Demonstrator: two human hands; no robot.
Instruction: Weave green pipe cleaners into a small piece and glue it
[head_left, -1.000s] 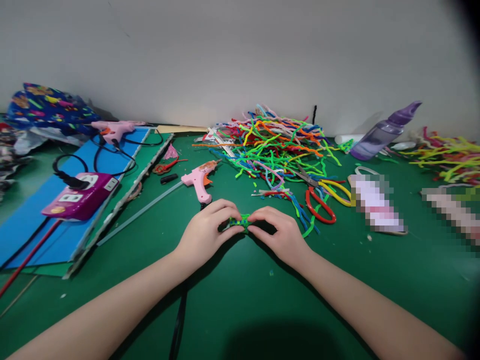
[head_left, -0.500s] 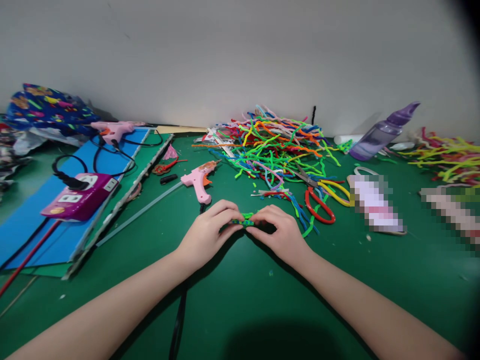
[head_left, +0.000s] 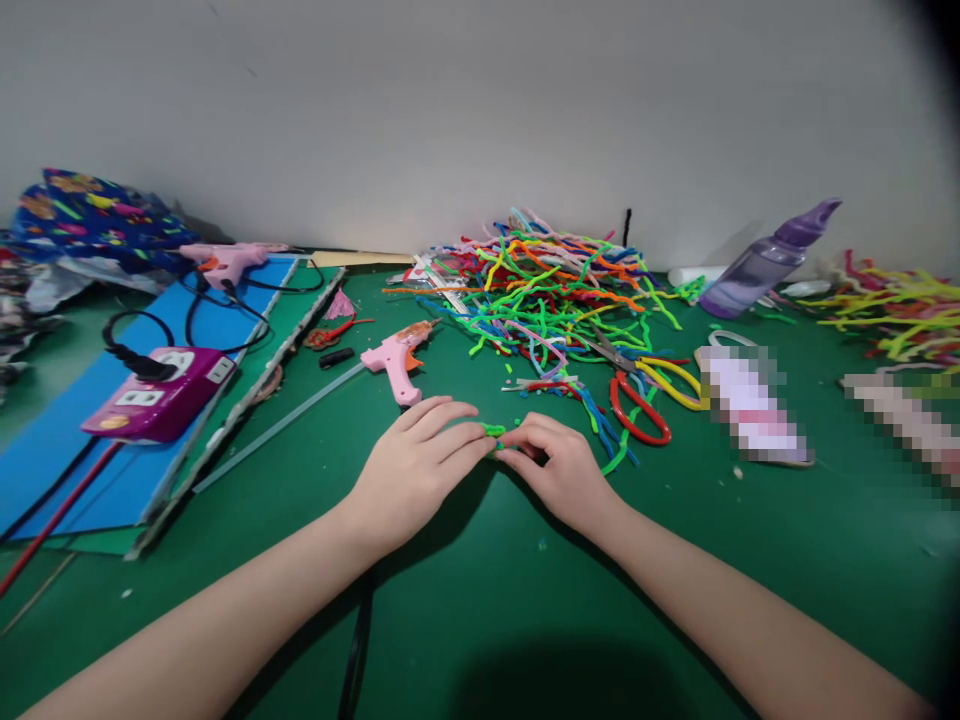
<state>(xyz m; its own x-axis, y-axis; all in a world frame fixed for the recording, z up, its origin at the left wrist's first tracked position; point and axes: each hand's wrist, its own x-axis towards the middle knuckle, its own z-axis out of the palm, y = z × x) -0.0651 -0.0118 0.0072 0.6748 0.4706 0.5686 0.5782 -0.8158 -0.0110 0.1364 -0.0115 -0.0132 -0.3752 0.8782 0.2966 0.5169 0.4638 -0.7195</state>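
Between my fingertips, over the middle of the green table, is a small piece of green and blue pipe cleaner [head_left: 494,431], mostly covered. My left hand [head_left: 422,462] is closed on its left side, with the back of the hand hiding the thumb. From the other side my right hand [head_left: 553,459] pinches the piece between thumb and index finger. The two hands' fingertips nearly meet. Just beyond my left hand lies a pink hot glue gun [head_left: 395,361] with a long clear glue stick [head_left: 289,423] in its back.
A heap of coloured pipe cleaners [head_left: 555,290] lies by the wall. Right of it are red-and-yellow-handled scissors [head_left: 637,395], a phone [head_left: 754,405] and a purple bottle [head_left: 761,265]. A purple power strip [head_left: 161,395] and second glue gun [head_left: 229,262] sit on blue board [head_left: 67,450] at left.
My left hand has rolled over and shifted slightly right, covering more of the pipe cleaner piece. My right hand stays nearly in place, still pinching.
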